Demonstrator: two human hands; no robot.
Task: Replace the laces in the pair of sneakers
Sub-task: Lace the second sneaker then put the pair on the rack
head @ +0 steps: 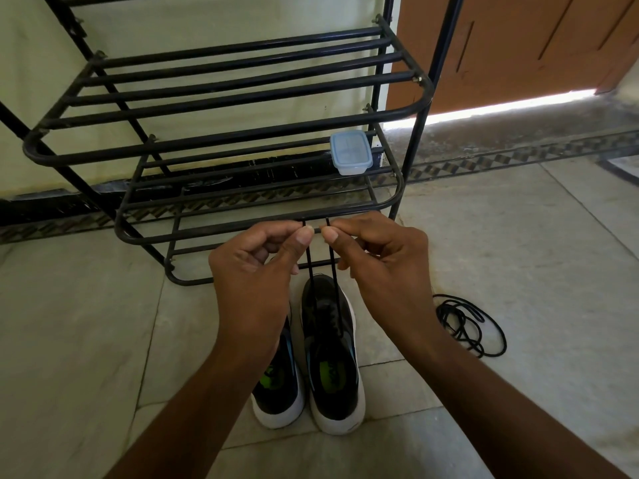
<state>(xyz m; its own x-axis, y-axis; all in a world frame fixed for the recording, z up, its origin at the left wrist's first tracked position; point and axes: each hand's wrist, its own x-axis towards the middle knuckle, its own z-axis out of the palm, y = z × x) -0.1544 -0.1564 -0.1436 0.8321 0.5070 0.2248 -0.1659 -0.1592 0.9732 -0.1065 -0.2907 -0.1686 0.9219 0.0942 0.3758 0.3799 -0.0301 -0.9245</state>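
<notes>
Two black sneakers with white soles sit side by side on the pale stone floor [103, 340], toes toward a black metal shoe rack [221, 108]. The left hand [257, 271] pinches one end of a thin black lace [310, 262] and the right hand [377, 264] pinches the other end. Both ends are pulled up from the right sneaker [332, 357], and the tips look level. It seems the person is evening the lace. To do it well, keep both pulls the same, hold the tips side by side, and keep the lace flat, not twisted. The left sneaker [276, 385] is partly hidden by the arm. A loose pile of black cord [466, 323] lies on the floor nearby.
</notes>
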